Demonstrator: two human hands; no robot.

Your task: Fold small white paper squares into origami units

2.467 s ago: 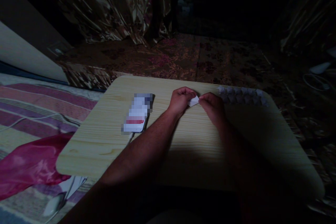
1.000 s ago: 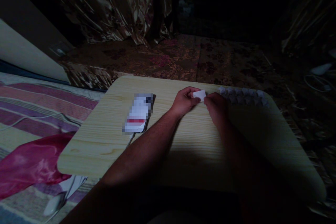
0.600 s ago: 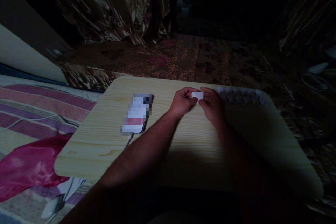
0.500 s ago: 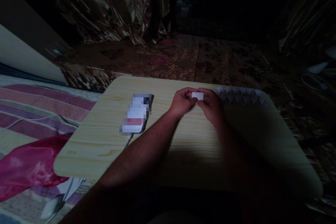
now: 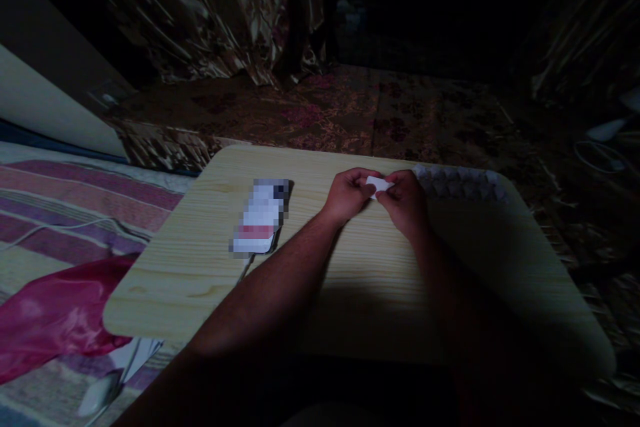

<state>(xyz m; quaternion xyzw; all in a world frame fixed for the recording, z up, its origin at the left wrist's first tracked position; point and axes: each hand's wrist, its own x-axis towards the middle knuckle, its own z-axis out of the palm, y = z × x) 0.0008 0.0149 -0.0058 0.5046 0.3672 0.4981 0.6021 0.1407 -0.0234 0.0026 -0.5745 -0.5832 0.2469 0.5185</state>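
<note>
A small white piece of folded paper (image 5: 379,185) is pinched between my two hands above the far middle of the wooden table (image 5: 350,307). My left hand (image 5: 349,195) grips its left end, thumb on the near face. On its right end the fingers and thumb of my right hand (image 5: 407,203) are closed. Just right of that hand, several small pale folded paper pieces (image 5: 465,183) stand in rows along the table's far edge; dim light hides their exact shape.
A phone (image 5: 257,217), blurred out, lies on the table's left side with a white cable (image 5: 245,269) plugged in. Left of the table are a striped bedspread (image 5: 90,197) and shiny pink cloth (image 5: 60,313). Patterned curtains (image 5: 240,13) hang beyond.
The white paper has tilted, its right end now slightly turned between the fingers. My right hand's fingers have shifted a little; the left hand stays almost in place.
</note>
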